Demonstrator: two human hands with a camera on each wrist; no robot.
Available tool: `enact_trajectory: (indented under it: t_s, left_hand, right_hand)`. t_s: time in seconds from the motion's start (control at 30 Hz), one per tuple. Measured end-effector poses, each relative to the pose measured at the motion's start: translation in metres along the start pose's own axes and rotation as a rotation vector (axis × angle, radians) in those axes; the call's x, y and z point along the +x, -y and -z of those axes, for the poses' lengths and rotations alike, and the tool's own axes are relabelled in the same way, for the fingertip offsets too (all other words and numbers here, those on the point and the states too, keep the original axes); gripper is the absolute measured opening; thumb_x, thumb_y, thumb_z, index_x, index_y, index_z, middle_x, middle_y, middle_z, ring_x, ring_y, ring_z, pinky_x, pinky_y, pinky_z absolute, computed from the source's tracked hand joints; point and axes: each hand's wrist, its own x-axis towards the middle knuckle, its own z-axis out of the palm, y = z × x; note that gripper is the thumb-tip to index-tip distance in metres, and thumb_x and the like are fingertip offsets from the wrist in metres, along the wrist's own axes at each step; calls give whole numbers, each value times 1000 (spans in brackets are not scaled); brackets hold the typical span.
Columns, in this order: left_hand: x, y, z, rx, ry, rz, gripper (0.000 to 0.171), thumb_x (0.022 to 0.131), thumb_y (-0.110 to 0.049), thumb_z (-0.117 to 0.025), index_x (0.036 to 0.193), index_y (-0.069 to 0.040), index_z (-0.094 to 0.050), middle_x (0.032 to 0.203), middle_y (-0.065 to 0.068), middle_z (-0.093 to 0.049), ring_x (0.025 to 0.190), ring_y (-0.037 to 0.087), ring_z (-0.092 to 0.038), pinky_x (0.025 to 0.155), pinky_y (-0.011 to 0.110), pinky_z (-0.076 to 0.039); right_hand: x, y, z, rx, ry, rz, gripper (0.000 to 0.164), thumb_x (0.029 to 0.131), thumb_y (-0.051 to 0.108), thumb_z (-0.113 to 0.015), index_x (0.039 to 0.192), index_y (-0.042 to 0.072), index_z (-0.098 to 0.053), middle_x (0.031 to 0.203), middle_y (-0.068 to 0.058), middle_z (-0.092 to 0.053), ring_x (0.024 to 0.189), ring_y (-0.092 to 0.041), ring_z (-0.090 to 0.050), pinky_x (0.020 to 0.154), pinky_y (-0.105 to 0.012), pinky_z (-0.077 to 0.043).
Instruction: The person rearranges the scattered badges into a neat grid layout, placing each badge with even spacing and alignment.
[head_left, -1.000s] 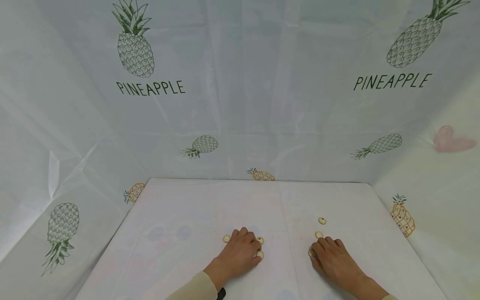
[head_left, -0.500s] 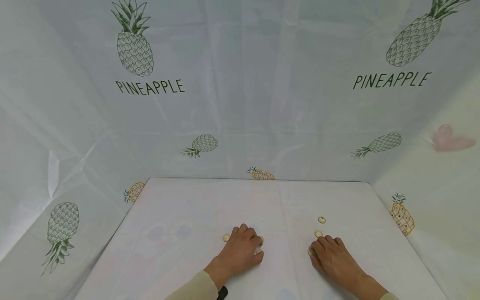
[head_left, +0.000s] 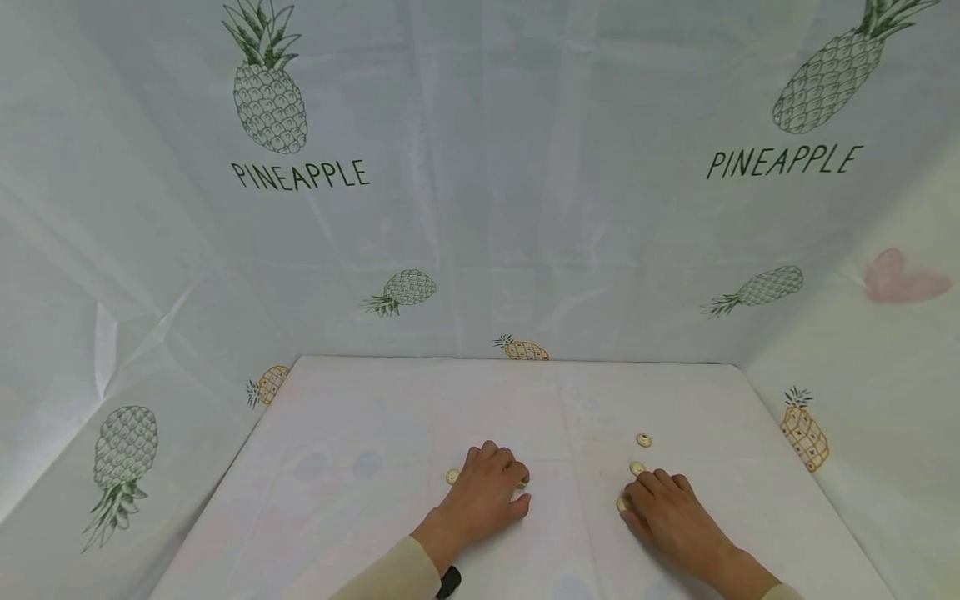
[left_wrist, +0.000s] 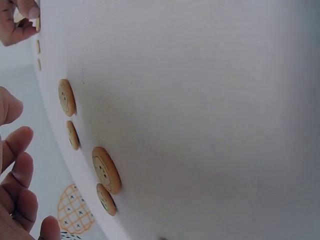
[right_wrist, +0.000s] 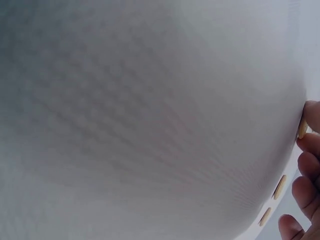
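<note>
My left hand (head_left: 483,496) hovers over the left group of round wooden buttons, thumb and fingers apart and holding nothing. The left wrist view has several of these flat on the table, among them a large button (left_wrist: 106,170) and another large button (left_wrist: 66,97). From the head, one button (head_left: 452,476) shows left of that hand; others are mostly hidden beneath it. Farther right, my right hand (head_left: 675,521) pinches a wooden button (right_wrist: 302,128) between thumb and index finger at the table surface. Ahead of its fingers lie a second button (head_left: 637,468) and a third button (head_left: 643,439).
A pale cloth covers the table (head_left: 360,417). White sheeting (head_left: 525,208) printed with pineapples hangs around its back and sides. Something black (head_left: 449,582) shows under the left wrist.
My left hand has risen slightly and moved forward, its thumb drawing away from the fingers. The button by that thumb is no longer visible from the head. My right hand stays almost still.
</note>
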Motion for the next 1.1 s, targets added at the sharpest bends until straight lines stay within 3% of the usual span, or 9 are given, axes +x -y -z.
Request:
enact_trajectory:
  t_s: [0.23,0.43,0.6,0.83,1.1]
  left_hand:
    - [20,-11,8,15,-1,-3,14,97,-35,-71,109,-28,-74,102,-10,-62,97,13,-46,88,34,-38]
    - [51,-26,14,71,20,-24,18,100,-37,-68,116,-30,-74,108,-10,-63,104,14,-49,91,34,-39]
    - [80,-41,10,130,23,-62,19,101,-40,-68,118,-33,-73,110,-12,-63,105,12,-50,91,33,-39]
    - [116,-66,-14,160,85,-120,22,103,-44,-68,124,-37,-70,119,-14,-63,112,10,-50,95,31,-42]
    - [139,-87,-36,105,160,-79,28,101,-50,-69,127,-40,-69,124,-17,-63,114,9,-51,92,30,-42]
  right_hand:
    - [-1,-1,-1,-4,-13,-5,32,74,30,-93,90,26,-65,92,15,-54,85,-6,-45,75,-34,-40]
    - [-3,-1,-2,1,-16,0,31,74,30,-92,89,27,-65,90,17,-52,84,-5,-43,75,-33,-40]
    - [-2,1,-4,-22,-8,-11,31,74,30,-93,87,26,-65,88,15,-52,84,-6,-45,74,-34,-41]
    - [-4,3,-3,-19,-19,10,30,76,30,-91,88,24,-64,86,14,-49,84,-8,-44,74,-33,-38]
    - [-3,3,0,-23,-11,8,30,77,31,-92,89,24,-65,86,14,-51,84,-8,-44,74,-33,-37]
